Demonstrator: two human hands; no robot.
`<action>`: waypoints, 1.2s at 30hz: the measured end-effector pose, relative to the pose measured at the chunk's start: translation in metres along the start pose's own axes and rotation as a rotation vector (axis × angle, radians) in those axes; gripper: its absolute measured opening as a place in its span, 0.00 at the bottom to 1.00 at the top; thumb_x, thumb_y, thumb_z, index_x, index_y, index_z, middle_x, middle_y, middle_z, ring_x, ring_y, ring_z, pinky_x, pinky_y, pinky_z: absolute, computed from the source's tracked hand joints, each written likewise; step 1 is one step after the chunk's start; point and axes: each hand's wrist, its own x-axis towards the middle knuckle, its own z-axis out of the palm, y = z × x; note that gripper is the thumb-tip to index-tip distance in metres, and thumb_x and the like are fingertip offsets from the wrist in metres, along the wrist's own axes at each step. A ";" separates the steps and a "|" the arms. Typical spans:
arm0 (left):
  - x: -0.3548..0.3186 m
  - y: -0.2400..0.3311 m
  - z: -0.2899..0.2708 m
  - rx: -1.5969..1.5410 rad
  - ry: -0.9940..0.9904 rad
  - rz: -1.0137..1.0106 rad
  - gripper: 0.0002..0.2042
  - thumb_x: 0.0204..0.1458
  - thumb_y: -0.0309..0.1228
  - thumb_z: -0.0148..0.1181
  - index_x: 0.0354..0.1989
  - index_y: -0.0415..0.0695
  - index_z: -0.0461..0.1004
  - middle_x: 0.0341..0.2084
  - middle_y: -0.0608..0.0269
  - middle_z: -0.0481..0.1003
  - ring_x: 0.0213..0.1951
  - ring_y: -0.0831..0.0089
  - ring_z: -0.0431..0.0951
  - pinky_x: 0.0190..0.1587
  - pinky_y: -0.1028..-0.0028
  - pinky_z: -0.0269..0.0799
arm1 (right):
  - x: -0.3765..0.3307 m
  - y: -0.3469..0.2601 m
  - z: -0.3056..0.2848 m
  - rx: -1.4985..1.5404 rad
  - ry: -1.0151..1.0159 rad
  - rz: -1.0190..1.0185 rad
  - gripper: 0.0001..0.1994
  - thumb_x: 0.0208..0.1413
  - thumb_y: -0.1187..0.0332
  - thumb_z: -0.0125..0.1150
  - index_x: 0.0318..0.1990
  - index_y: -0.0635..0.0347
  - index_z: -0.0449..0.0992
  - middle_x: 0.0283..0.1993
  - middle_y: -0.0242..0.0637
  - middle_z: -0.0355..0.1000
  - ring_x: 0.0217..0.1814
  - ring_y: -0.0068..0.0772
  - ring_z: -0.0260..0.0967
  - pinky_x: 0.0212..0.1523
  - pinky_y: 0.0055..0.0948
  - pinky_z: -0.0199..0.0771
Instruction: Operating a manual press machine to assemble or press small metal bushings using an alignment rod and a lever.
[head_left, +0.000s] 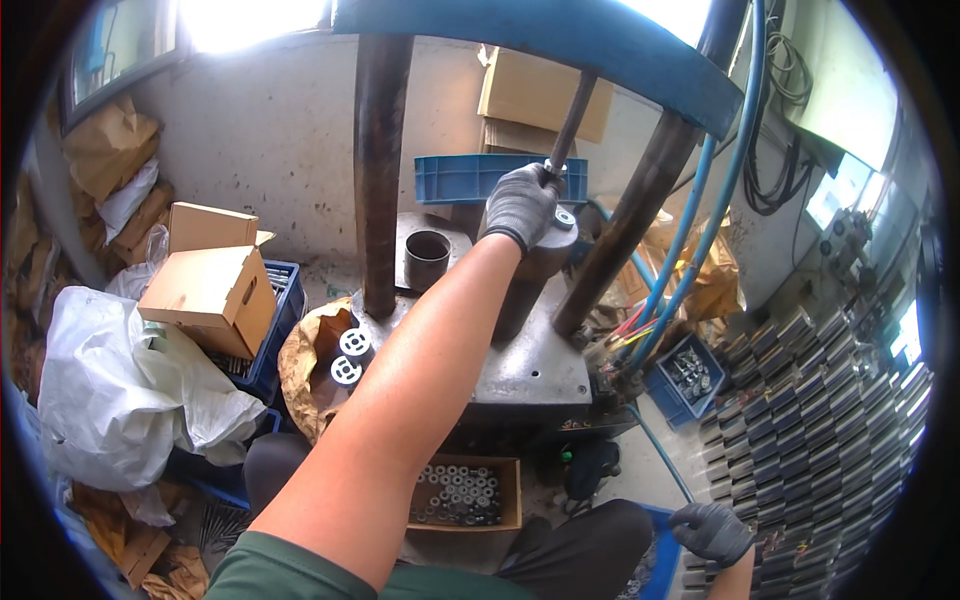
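Note:
My left hand [524, 205], in a dark grey knit glove, reaches far forward under the press's blue crossbeam [560, 50]. Its fingers are closed at the lower end of the slim dark press rod [573, 120], by a small shiny metal piece [555, 166]; what they grip is mostly hidden. Just beyond the hand, a round metal part [564, 219] sits on top of a thick steel cylinder [524, 290]. Low on the right, my gloved right hand [712, 532] is curled at the end of a thin blue rod [664, 456], seemingly gripping it.
Steel columns [382, 170] flank the metal press bed [535, 365], which bears an open tube [427, 260]. A paper sack [300, 365] with slotted discs [347, 370] stands left. A carton of small rings [515, 490] lies below. Stacked metal tubes [810, 430] fill the right.

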 end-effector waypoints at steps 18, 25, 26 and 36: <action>0.001 -0.007 0.001 -0.216 0.106 0.064 0.14 0.60 0.36 0.66 0.44 0.39 0.72 0.31 0.58 0.79 0.31 0.71 0.80 0.39 0.68 0.78 | 0.159 0.038 -0.160 -0.246 1.375 -0.302 0.10 0.67 0.76 0.58 0.53 0.61 0.79 0.50 0.37 0.79 0.51 0.32 0.78 0.56 0.31 0.76; 0.006 -0.013 0.000 -0.312 0.017 0.079 0.11 0.70 0.36 0.54 0.50 0.42 0.74 0.32 0.61 0.78 0.33 0.77 0.77 0.39 0.73 0.76 | 0.073 0.023 -0.083 0.196 0.890 -0.239 0.13 0.61 0.82 0.58 0.52 0.65 0.80 0.46 0.39 0.80 0.49 0.27 0.78 0.53 0.29 0.78; 0.008 -0.013 -0.002 -0.320 -0.061 0.027 0.15 0.70 0.41 0.53 0.54 0.44 0.75 0.32 0.55 0.80 0.30 0.66 0.79 0.40 0.65 0.76 | 0.048 0.020 -0.066 0.183 0.658 -0.136 0.13 0.60 0.81 0.60 0.51 0.65 0.81 0.45 0.39 0.81 0.48 0.27 0.78 0.51 0.29 0.78; 0.008 -0.006 -0.004 -0.490 -0.183 -0.053 0.16 0.70 0.44 0.54 0.57 0.47 0.75 0.31 0.67 0.75 0.30 0.80 0.74 0.31 0.75 0.75 | -0.007 0.016 0.022 -0.032 0.001 0.047 0.14 0.50 0.67 0.73 0.44 0.58 0.85 0.38 0.45 0.83 0.41 0.44 0.83 0.45 0.38 0.82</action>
